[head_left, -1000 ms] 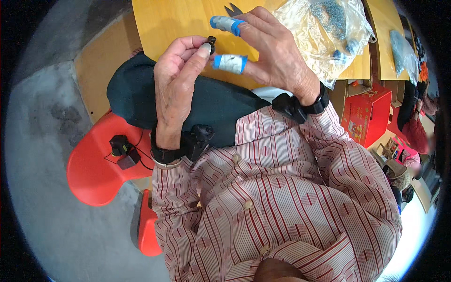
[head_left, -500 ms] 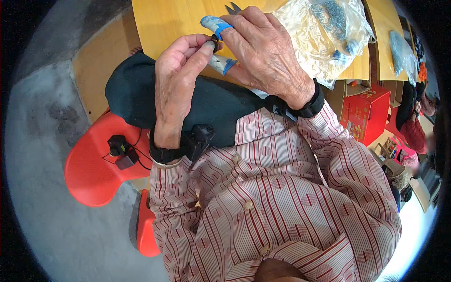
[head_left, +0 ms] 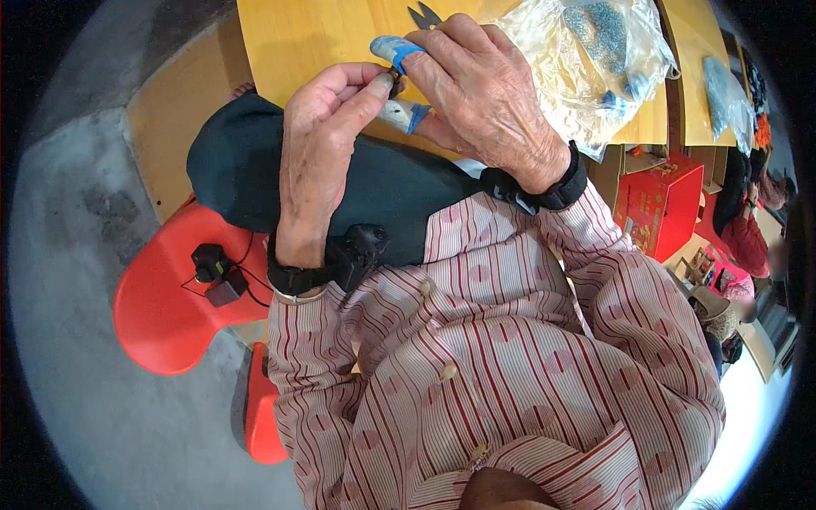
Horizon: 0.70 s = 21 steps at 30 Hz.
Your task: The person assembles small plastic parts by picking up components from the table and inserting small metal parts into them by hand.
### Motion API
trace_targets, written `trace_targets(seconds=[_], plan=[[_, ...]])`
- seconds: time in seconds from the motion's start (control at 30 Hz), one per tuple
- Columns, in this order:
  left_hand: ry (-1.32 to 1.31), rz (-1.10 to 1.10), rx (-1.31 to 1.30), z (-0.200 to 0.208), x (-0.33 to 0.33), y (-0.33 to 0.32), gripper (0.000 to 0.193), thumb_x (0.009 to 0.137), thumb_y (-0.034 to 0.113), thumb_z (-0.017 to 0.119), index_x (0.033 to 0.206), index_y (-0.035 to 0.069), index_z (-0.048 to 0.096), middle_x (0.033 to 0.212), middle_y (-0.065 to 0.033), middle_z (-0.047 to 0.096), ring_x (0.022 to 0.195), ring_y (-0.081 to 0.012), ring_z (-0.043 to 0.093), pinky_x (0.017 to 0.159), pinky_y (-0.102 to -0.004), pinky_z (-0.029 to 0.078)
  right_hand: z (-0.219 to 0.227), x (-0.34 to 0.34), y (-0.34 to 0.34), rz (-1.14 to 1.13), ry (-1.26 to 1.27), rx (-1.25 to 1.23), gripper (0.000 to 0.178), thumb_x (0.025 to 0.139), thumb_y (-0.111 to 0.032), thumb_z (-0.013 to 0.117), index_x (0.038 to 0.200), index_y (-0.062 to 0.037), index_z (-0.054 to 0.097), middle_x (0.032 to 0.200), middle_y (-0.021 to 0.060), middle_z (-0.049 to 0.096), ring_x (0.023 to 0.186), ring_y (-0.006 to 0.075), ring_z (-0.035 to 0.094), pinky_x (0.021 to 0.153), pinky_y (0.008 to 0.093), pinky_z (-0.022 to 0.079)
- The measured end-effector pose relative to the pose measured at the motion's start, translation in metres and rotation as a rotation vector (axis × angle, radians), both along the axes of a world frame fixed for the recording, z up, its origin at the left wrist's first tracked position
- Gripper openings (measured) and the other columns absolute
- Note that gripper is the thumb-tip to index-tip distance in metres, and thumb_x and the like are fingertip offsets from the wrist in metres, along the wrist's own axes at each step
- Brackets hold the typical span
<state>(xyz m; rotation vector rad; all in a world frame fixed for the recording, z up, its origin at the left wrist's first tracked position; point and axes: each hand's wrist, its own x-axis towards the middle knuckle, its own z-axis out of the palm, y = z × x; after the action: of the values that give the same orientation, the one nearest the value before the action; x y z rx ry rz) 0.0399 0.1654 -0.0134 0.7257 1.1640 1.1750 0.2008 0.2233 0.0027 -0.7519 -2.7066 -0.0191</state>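
A small dark piece [head_left: 396,76], too small to name, is pinched between thumb and fingers of my left hand [head_left: 327,127]. My right hand [head_left: 484,98] is close on its right, with the taped thumb and forefinger curved around the same piece. Pale wraps with blue edges cover that forefinger [head_left: 393,49] and thumb [head_left: 399,116]. Both hands are over the near edge of the yellow wooden table [head_left: 314,38], above my dark-clothed leg [head_left: 234,157]. Whether the right fingertips touch the piece is hard to see.
Dark scissor-like blades [head_left: 423,15] lie beyond my right hand. A clear plastic bag [head_left: 552,68] with blue-grey beads [head_left: 599,34] spreads on the table's right. A red box [head_left: 667,204] stands below. On the left, a red stool [head_left: 166,293] carries a black device with cables [head_left: 217,272]. People sit at far right.
My right forefinger and thumb have shifted slightly to the right, and the dark piece shows less between the fingers. My left hand keeps its pinch.
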Motion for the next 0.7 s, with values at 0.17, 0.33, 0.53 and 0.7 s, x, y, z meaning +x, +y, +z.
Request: trace_targets(seconds=[0.17,0.33,0.53,0.7], plan=[[-0.002,-0.004,-0.012,0.000,0.002,0.001,0.025,0.085,0.013,0.056,0.099,-0.008,0.057,0.089,-0.0082,0.061,0.080,-0.0094,0.054,0.075,-0.0201,0.041,-0.003,0.003,-0.001,-0.028,-0.016,-0.107,0.064,0.046,-0.021,0.073,0.105,-0.0057,0.053,0.102,0.0068,0.054,0.095,0.0252,0.050,0.078,0.0354,0.044],[0.030,0.002,0.000,0.001,0.002,0.001,0.026,0.085,0.013,0.055,0.099,-0.009,0.056,0.090,-0.0090,0.061,0.081,-0.0097,0.055,0.075,-0.0201,0.041,-0.014,0.000,0.004,0.030,0.130,-0.034,0.043,0.053,-0.025,0.072,0.088,-0.0080,0.053,0.078,0.0031,0.052,0.084,0.0225,0.051,0.068,0.0357,0.044],[0.033,-0.011,-0.017,0.000,0.002,0.000,0.027,0.085,0.015,0.055,0.099,-0.008,0.057,0.088,-0.0087,0.062,0.080,-0.0098,0.055,0.074,-0.0204,0.041,-0.012,0.000,0.001,0.009,0.101,-0.059,0.043,0.055,-0.026,0.072,0.089,-0.0070,0.054,0.077,0.0037,0.053,0.084,0.0237,0.052,0.068,0.0350,0.045],[0.109,-0.038,-0.025,0.000,0.002,0.001,0.027,0.084,0.016,0.056,0.097,-0.007,0.058,0.083,-0.0059,0.060,0.073,-0.0081,0.052,0.064,-0.0196,0.040,-0.015,0.000,0.000,-0.030,0.129,-0.068,0.039,0.057,-0.031,0.072,0.085,-0.0080,0.056,0.074,0.0033,0.054,0.079,0.0221,0.053,0.065,0.0344,0.045]])
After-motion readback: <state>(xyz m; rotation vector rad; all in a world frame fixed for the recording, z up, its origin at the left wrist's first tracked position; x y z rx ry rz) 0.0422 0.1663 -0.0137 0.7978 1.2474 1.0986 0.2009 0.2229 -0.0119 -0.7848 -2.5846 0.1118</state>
